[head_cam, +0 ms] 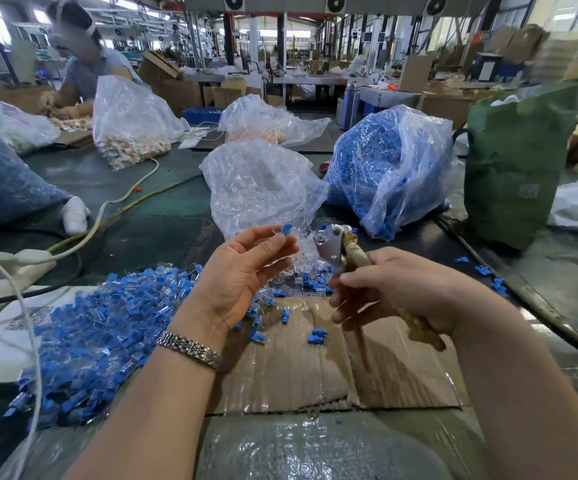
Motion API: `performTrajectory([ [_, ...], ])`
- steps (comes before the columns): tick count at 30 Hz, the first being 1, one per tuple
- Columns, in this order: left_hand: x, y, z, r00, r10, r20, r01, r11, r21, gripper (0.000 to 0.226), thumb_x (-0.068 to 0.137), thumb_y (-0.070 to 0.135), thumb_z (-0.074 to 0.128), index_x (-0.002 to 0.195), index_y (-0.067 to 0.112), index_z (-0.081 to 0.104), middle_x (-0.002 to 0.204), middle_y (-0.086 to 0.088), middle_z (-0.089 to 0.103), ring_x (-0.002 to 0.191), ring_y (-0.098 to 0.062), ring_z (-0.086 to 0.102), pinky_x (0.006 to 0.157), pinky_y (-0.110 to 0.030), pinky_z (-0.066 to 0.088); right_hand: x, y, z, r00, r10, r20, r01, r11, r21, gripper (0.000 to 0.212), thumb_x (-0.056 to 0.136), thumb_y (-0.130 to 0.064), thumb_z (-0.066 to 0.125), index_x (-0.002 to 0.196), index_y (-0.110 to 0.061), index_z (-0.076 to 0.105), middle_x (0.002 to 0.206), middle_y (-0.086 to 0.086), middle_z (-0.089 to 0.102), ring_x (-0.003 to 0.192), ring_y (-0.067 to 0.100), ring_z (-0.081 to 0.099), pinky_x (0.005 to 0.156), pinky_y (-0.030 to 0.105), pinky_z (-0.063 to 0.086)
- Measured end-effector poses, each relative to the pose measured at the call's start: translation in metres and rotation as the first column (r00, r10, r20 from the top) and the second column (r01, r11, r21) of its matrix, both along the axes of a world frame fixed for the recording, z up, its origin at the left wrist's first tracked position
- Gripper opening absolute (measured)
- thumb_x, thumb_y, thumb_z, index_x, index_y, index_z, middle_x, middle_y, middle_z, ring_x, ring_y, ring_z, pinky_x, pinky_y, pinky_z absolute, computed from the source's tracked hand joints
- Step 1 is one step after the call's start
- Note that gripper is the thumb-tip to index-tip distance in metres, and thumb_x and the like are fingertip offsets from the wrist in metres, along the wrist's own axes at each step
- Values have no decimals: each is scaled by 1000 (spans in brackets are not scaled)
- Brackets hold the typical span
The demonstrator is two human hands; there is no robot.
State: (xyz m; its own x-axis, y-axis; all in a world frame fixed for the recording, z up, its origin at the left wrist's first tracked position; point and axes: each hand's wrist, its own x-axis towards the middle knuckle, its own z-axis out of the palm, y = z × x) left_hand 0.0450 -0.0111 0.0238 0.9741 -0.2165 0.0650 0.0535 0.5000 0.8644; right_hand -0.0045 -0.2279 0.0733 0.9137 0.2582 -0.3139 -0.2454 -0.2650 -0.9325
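Note:
My left hand (pixel 242 271) is raised palm-up above the table and pinches a small blue-and-clear plastic piece (pixel 285 230) at its fingertips. My right hand (pixel 395 289) grips the tape-wrapped handles of a pair of metal pliers (pixel 332 247), whose steel jaws point up and left, close to the blue piece but apart from it. A pile of the same blue-and-clear pieces (pixel 100 327) lies on the table to the left of my left forearm. A few loose pieces (pixel 317 336) sit on the cardboard sheet (pixel 298 368) under my hands.
A clear plastic bag (pixel 263 188) lies just beyond my hands, with a bag full of blue parts (pixel 377 168) to its right and a green sack (pixel 519 161) further right. White cables (pixel 107 209) cross the table at left. Another person (pixel 83 64) works at far left.

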Motion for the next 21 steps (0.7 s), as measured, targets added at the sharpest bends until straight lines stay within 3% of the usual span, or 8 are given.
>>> performTrajectory([
  [7, 1, -3, -1, 998, 9, 64, -17, 991, 131, 29, 75, 14, 74, 104, 9, 75, 109, -12, 77, 105, -21, 71, 96, -35, 58, -2, 24, -1, 996, 72, 54, -65, 991, -121, 21, 105, -22, 53, 105, -1, 58, 78, 11, 70, 77, 26, 73, 76, 43, 62],
  [12, -2, -5, 1, 992, 43, 123, -72, 967, 245, 34, 74, 18, 73, 107, 9, 74, 110, -10, 77, 108, -24, 70, 100, -36, 56, 3, 30, -1, 990, 107, 88, -86, 973, -215, 24, 105, -27, 52, 102, -4, 59, 80, 9, 71, 80, 26, 74, 86, 51, 60],
  [17, -3, -5, 0, 988, 73, 135, -108, 956, 274, 33, 74, 19, 74, 106, 10, 76, 110, -14, 76, 115, -34, 68, 106, -45, 52, 6, 33, -4, 989, 118, 92, -96, 972, -213, 29, 105, -31, 52, 102, -4, 60, 73, 3, 71, 73, 21, 73, 75, 40, 63],
  [21, -3, -6, -1, 980, 101, 169, -149, 942, 302, 29, 73, 21, 75, 101, 15, 78, 107, -12, 77, 114, -35, 68, 107, -48, 50, 8, 34, -10, 987, 96, 132, -64, 972, -228, 38, 103, -42, 51, 88, -8, 62, 70, 6, 67, 64, 22, 68, 69, 39, 62],
])
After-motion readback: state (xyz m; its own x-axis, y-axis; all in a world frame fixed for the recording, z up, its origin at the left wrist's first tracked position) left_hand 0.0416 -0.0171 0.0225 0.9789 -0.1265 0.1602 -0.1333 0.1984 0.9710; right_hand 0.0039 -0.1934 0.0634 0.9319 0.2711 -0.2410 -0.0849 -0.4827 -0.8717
